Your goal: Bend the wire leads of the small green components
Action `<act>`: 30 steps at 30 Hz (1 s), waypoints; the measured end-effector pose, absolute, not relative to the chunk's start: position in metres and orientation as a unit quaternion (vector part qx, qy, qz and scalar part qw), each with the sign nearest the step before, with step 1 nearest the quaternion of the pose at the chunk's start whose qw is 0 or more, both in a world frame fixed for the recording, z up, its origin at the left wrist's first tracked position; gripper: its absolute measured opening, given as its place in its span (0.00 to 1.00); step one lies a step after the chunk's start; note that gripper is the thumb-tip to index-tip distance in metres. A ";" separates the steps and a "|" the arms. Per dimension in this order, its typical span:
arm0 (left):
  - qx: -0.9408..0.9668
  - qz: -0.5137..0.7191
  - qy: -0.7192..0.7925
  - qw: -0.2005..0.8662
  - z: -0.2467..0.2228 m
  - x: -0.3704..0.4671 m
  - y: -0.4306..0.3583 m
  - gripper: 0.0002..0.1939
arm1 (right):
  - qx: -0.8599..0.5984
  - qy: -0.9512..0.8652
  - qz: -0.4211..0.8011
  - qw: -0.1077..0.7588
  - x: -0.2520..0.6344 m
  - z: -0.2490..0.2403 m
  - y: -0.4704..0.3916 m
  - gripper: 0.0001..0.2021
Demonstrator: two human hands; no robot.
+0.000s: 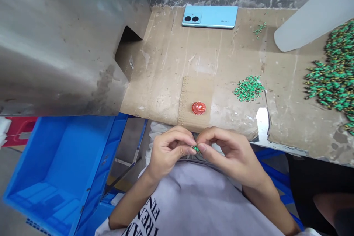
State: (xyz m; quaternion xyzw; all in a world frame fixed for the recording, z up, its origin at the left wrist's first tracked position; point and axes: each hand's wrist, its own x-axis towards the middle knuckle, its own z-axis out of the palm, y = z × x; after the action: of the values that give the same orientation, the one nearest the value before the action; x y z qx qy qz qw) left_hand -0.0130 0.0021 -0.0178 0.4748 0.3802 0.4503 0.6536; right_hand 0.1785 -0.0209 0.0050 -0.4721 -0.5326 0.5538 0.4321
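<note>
brown, scuffed sheeting covers the bench (166,62) all round the red dab (198,108), which i'll take as my mark. a big steel housing (69,44) stands left of the dab, with the blue crate (74,155) lower down on that side. the large heap (334,81) of green and dark bits lies far to the dab's right; the pale tube (312,14) slants beside it, and a knock there could send bits sliding about.

both hands are nearer the person than the dab, just past the bench edge. the left hand (166,151) has thumb and forefinger pinched narrow on a green bit (197,150); the right hand (235,155) meets it at the same bit, its thumb and forefinger close together too. how hard they grip, i cannot tell. the bit is so small that a loose pinch could drop it on the shirt (204,195) or the floor.

the phone (210,18) lies beyond the dab. the card (197,90) is under the dab, and if it were jogged, a knuckle might get smeared. right of the dab sits the small pile (249,88), easily scattered by a careless sleeve. nearer the person than that pile, the torn patch (262,121) has a lifted-looking edge that could catch bits or a cuff.
</note>
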 end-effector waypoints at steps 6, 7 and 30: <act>0.475 0.480 0.337 0.656 -0.026 -0.012 0.001 0.06 | -0.458 -0.550 0.547 0.434 0.179 0.010 -0.024 0.04; 0.476 0.483 0.336 0.654 -0.026 -0.012 0.001 0.06 | -0.451 -0.551 0.551 0.435 0.179 0.010 -0.025 0.03; 0.589 0.521 0.322 0.527 -0.008 -0.005 -0.003 0.06 | -0.408 -0.675 0.418 0.451 0.190 0.013 -0.032 0.10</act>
State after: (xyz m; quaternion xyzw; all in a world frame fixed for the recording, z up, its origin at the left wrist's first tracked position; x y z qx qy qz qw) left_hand -0.0049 -0.0028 -0.0080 0.5892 0.3225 0.5206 0.5270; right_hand 0.1898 -0.0320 0.0133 -0.4075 -0.6747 0.4183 0.4513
